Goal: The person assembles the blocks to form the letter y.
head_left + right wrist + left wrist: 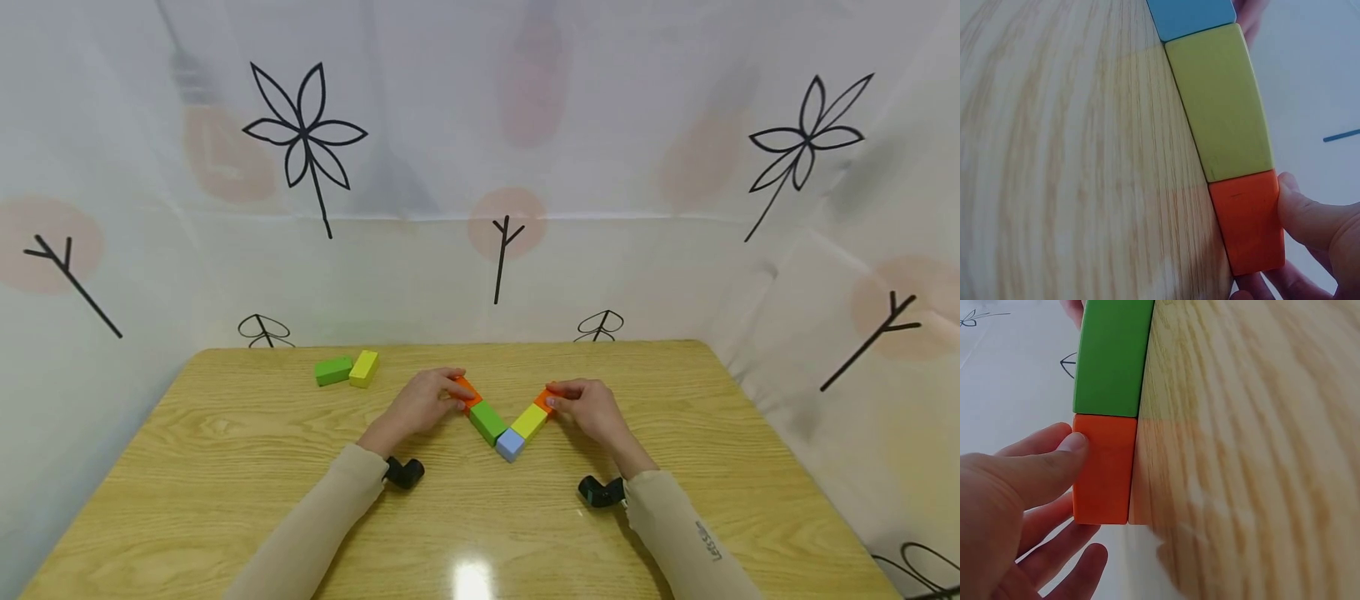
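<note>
I see left hand [422, 402] pinching orange block [1109, 472] just right of it; right hand [596, 410] pinching second orange block [1249, 222] just left; both short of far edge of worktop [225, 483]

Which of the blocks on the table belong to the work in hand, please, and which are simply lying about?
In the V-shaped job:
left orange block
joined green block
light-blue corner block
joined yellow block
right orange block

Apparently lying about:
separate green block
separate yellow block

Two blocks [363, 369] left of block V [511, 443]
</note>
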Demonstrator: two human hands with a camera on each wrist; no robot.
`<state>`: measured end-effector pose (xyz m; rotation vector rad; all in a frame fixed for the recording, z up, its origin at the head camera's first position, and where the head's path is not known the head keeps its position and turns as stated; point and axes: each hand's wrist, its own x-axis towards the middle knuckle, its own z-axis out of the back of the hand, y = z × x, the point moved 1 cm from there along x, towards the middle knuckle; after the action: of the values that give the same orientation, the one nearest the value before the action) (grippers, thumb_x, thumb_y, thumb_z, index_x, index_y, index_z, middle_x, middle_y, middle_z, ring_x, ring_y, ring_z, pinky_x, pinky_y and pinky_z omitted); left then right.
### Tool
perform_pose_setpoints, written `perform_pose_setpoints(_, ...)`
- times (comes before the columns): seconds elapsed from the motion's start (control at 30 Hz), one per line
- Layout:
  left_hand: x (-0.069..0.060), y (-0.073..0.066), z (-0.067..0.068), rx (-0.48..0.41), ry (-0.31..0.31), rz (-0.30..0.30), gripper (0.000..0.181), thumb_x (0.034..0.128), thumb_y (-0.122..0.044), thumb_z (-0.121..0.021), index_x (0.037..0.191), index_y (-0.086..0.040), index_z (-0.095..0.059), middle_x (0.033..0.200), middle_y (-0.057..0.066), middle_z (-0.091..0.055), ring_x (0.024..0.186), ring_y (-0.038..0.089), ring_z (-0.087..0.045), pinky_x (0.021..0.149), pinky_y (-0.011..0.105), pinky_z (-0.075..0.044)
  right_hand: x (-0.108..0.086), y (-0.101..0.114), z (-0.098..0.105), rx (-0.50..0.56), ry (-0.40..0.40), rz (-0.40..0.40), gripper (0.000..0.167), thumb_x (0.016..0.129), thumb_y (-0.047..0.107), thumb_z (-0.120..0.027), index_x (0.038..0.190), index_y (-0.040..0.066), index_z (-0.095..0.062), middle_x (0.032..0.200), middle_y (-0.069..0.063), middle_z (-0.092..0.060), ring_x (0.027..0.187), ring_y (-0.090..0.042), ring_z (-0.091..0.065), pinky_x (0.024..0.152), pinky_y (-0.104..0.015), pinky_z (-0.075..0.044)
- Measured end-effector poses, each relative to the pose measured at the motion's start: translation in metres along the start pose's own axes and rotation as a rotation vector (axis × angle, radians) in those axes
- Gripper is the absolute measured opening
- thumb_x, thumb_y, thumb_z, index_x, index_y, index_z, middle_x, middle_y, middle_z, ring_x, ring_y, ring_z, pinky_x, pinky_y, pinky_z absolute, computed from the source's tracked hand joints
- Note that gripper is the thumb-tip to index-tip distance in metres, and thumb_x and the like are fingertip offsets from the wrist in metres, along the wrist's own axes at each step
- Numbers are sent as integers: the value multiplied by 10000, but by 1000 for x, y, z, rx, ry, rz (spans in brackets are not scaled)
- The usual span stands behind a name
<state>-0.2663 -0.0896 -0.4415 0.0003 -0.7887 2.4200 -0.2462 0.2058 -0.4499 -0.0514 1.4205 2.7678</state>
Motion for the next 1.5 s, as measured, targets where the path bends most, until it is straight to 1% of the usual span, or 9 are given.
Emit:
perform_pose_setpoints(0.23,-1,1,2,6,-40,2,169,925,-155,-721,1074,-175,-798,1408,79,-569,1295,339,-515,1058,477,-418,1,-1,0,-3,-4,1,274,919,115,-728,1182,38,-735,1282,-184,-630,1114,-319,-608,805,-337,-534)
perform_pose_setpoints(0.5,-5,6,11,-5,-91,69,183,959,-212,-690,1109,-160,-781,1375,47,-600,1304,311,-512,1069,473,-404,1,-1,-1,-8,-7,-13,278,920,121,-729,1187,45,-734,1289,-177,-631,1124,-321,-602,827,-353,-533)
perform_pose_setpoints(0.7,-12,16,21,-2,-129,106,218,972,-208,-672,1158,-124,-748,1377,39,-598,1284,308,-530,1038,481,-434,1,-2,-1,3,-5,-20,273,924,117,-723,1186,43,-734,1290,-184,-624,1124,-321,-601,796,-324,-529)
perform_pose_setpoints(0.83,-16,24,30,-34,-147,128,230,983,-190,-655,1174,-87,-729,1389,76,-583,1295,342,-509,1029,512,-433,2,-2,-1,7,-6,-21,271,922,111,-725,1183,40,-735,1295,-181,-622,1134,-324,-597,822,-334,-538)
perform_pose_setpoints(0.93,-20,30,37,-32,-175,137,238,982,-188,-655,1179,-74,-726,1375,94,-592,1284,363,-512,1022,530,-432,2,-1,-1,5,-5,-20,272,921,108,-725,1184,38,-734,1298,-178,-622,1141,-328,-594,845,-352,-541)
perform_pose_setpoints(1.13,-29,48,50,29,-236,166,238,967,-183,-677,1180,-93,-731,1352,96,-611,1236,365,-551,955,542,-474,1,0,0,2,-7,-14,273,914,106,-733,1179,38,-737,1285,-179,-631,1138,-328,-596,869,-380,-535)
perform_pose_setpoints(1.37,-41,61,64,159,-240,259,255,971,-195,-666,1202,-103,-720,1391,141,-567,1213,391,-550,817,515,-533,1,1,0,23,-1,-7,275,917,95,-727,1182,24,-730,1309,-182,-617,1151,-340,-591,857,-361,-544)
perform_pose_setpoints(1.43,-44,62,67,204,-240,267,246,960,-181,-675,1184,-91,-728,1388,157,-566,1217,395,-543,816,511,-537,2,0,0,26,-3,-6,274,916,93,-728,1181,23,-731,1308,-180,-618,1151,-340,-592,857,-359,-544)
perform_pose_setpoints(1.5,-46,63,69,244,-236,267,240,947,-166,-688,1167,-80,-735,1381,169,-568,1237,397,-526,861,521,-524,2,0,0,25,-4,-4,273,916,94,-728,1180,24,-732,1307,-179,-620,1150,-339,-592,860,-363,-543)
